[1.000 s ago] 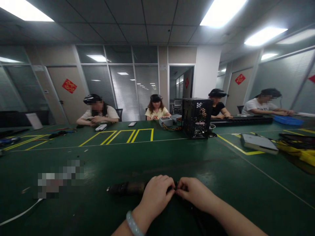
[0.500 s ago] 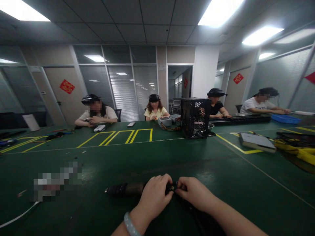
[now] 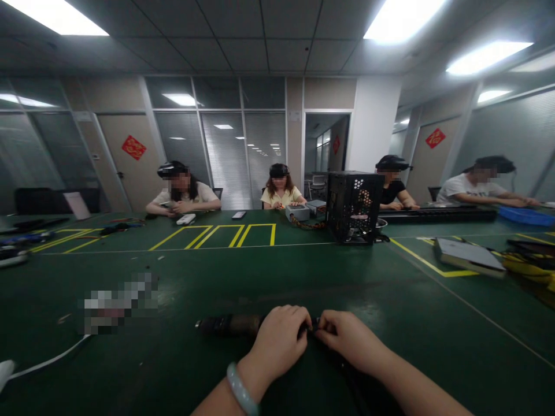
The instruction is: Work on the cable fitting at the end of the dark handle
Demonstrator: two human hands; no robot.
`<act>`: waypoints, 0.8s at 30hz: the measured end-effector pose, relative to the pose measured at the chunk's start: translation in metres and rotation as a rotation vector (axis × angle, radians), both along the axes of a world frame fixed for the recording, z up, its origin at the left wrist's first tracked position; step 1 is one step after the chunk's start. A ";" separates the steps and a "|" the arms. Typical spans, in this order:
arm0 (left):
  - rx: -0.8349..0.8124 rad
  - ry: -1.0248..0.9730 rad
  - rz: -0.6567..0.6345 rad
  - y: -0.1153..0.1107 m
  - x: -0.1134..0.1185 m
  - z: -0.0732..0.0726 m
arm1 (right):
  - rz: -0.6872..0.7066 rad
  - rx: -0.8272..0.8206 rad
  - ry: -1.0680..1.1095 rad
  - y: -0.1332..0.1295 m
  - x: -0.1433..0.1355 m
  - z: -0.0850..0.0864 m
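Note:
A dark cylindrical tool (image 3: 234,325) lies on the green table, its metal tip pointing left. My left hand (image 3: 284,338) is wrapped round its right end, fingers curled, with a pale bangle on the wrist. Close beside it, my right hand (image 3: 342,332) pinches a small dark part at that same end. The fingertips of both hands nearly meet, and what lies between them is mostly hidden. A dark cord seems to run down below my right hand, hard to make out.
Across the green table (image 3: 260,271) stands a black computer case (image 3: 353,208), with a grey box (image 3: 297,213) beside it. A flat silver device (image 3: 468,255) lies right. A blurred white-corded object (image 3: 119,300) lies left. Several people sit at the far side.
The view has turned slightly left, so the scene sits further right. My fingers have closed in over the small part between them, which shows less than before.

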State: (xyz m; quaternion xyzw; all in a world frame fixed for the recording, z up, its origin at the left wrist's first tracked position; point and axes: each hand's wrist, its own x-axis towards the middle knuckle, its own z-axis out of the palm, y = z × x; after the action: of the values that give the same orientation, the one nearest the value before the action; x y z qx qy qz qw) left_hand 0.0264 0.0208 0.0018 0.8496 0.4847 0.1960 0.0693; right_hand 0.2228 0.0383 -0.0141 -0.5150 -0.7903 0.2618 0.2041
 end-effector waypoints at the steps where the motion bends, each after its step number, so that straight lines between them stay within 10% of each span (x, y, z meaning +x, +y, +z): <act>1: 0.004 -0.001 -0.003 0.000 0.000 0.000 | 0.003 -0.011 0.007 0.000 0.000 0.000; 24: -0.025 0.027 0.021 -0.002 0.000 0.003 | 0.002 -0.034 0.002 0.001 0.000 0.000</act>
State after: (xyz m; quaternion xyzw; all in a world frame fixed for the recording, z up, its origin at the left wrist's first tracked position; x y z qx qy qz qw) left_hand 0.0259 0.0192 0.0044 0.8462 0.4968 0.1792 0.0714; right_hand 0.2223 0.0393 -0.0138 -0.5174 -0.7860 0.2759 0.1961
